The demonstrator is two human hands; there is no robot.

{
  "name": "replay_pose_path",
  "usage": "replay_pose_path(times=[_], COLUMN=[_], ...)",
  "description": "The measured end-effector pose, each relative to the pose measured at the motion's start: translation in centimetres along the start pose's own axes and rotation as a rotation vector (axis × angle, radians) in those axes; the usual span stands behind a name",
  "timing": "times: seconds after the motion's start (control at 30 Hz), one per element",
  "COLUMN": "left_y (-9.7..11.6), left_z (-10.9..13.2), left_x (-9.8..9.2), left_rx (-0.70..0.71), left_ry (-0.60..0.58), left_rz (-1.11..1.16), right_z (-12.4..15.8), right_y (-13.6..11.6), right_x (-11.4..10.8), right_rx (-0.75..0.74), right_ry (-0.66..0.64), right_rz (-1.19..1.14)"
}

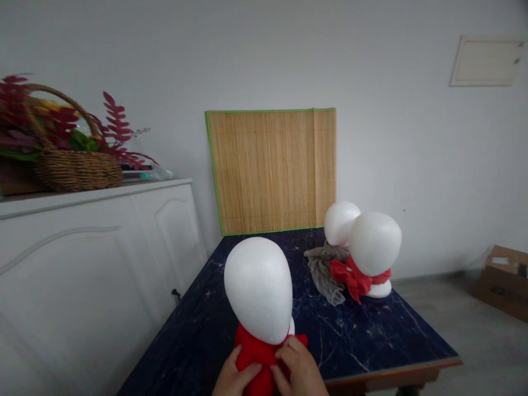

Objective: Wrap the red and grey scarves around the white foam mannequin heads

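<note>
A white foam mannequin head (pixel 258 287) stands near the front edge of a dark blue marbled table (pixel 363 330). A red cloth (pixel 252 355) is wrapped round its neck. My left hand (pixel 231 379) grips the cloth from the left, fingers curled into it. On the right, my right hand (pixel 297 369) pinches the same cloth just under the head. Further back on the right stand two more foam heads: one (pixel 374 245) wears a red scarf (pixel 351 278), the other (pixel 340 221) has a grey scarf (pixel 325 269).
A bamboo mat (pixel 272 170) leans on the wall at the table's far end. A white cabinet (pixel 91 264) runs along the left, with a wicker basket of red foliage (pixel 74 165) on top. A cardboard box (pixel 503 280) sits on the floor at right.
</note>
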State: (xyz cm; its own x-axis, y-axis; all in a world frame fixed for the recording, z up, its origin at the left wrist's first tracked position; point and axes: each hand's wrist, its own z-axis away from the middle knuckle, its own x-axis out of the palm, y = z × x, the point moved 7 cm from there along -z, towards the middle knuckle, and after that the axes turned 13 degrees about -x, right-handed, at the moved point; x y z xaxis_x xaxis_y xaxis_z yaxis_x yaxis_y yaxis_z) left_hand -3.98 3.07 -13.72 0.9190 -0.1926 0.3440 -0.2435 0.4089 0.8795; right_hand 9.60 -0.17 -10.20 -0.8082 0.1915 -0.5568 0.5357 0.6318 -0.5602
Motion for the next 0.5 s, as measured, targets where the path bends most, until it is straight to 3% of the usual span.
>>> replay_pose_path(times=[0.13, 0.2, 0.27, 0.4, 0.5], left_y=[1.3, 2.4, 3.4, 2.9, 2.1], left_z=[0.8, 0.7, 0.0, -1.8, -1.7], left_x=[-4.7, -7.2, -8.5, -7.4, -6.7], left_rx=[-0.124, -0.079, 0.022, 0.182, 0.347], left_ry=[0.159, 0.25, 0.286, 0.316, 0.475], left_rz=[0.243, 0.247, 0.156, -0.196, -0.387], right_z=[0.6, 0.7, 0.3, -0.4, 0.5], right_y=[3.3, 5.2, 6.2, 6.2, 6.7], right_x=[-3.6, -4.6, -4.8, -3.5, -3.7], right_rx=[0.174, 0.241, 0.255, 0.24, 0.23], right_ry=[0.138, 0.169, 0.165, 0.145, 0.166], right_rz=[0.073, 0.113, 0.118, 0.065, 0.061])
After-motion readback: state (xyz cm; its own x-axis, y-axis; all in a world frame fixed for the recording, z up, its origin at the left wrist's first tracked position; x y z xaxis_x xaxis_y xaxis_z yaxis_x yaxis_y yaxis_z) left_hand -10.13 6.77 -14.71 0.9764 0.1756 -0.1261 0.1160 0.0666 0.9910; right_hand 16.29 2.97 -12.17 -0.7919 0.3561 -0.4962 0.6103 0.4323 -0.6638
